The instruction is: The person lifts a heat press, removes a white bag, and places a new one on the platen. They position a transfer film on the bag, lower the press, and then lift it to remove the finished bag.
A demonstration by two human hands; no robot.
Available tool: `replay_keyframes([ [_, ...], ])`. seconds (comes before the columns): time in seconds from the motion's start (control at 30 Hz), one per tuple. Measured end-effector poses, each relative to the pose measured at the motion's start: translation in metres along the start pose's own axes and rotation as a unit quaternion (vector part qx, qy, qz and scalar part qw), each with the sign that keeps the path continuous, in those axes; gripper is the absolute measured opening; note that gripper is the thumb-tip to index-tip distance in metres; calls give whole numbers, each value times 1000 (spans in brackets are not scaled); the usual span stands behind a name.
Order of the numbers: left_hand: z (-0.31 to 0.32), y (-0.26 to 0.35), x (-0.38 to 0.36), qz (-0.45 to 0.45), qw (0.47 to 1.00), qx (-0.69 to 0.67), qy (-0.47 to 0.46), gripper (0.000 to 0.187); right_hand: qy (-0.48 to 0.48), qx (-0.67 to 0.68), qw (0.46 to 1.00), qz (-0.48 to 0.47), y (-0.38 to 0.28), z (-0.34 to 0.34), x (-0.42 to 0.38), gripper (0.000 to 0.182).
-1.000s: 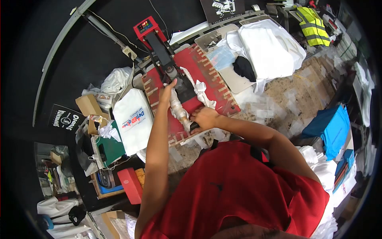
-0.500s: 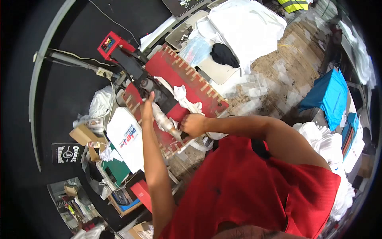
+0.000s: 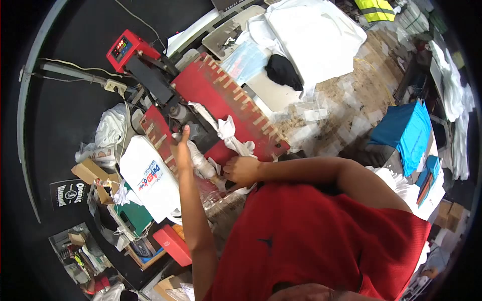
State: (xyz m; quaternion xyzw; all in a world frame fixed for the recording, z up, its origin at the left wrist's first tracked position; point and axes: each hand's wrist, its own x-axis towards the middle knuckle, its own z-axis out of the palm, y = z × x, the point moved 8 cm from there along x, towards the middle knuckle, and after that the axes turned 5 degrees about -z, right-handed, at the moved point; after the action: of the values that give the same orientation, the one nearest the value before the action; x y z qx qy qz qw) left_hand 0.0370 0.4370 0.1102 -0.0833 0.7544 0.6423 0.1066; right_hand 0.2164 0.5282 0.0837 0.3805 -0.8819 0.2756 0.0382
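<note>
View swung; both hands still gripping, seemingly, cloth-wrapped press handle (image 3: 205, 165).

A white printed bag (image 3: 148, 178) lies beside a red box (image 3: 173, 244). Farther off sit white shirts (image 3: 314, 35), a blue pile (image 3: 409, 133) and, seemingly, a hi-vis vest (image 3: 375, 9)

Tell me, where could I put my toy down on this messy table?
Bare speckled tabletop shows between the red heat press plate and the folded blue cloth. Left of the press, the printed white bag and cardboard scraps crowd everything.
</note>
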Motion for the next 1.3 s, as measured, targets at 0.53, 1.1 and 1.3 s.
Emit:
replay_keyframes([
  [0.53,-18,17,-5,-13,947,309,87,95,-34,-51,996,59,-39,-33,4,62],
  [1.1,-111,-1,-178,-130,975,-163,-76,65,411,219,849,249,163,-239,-86,18],
  [1.3,-113,-107,-307,-323,900,-9,-293,73,-13,-140,810,569,335,-155,-190,88],
])
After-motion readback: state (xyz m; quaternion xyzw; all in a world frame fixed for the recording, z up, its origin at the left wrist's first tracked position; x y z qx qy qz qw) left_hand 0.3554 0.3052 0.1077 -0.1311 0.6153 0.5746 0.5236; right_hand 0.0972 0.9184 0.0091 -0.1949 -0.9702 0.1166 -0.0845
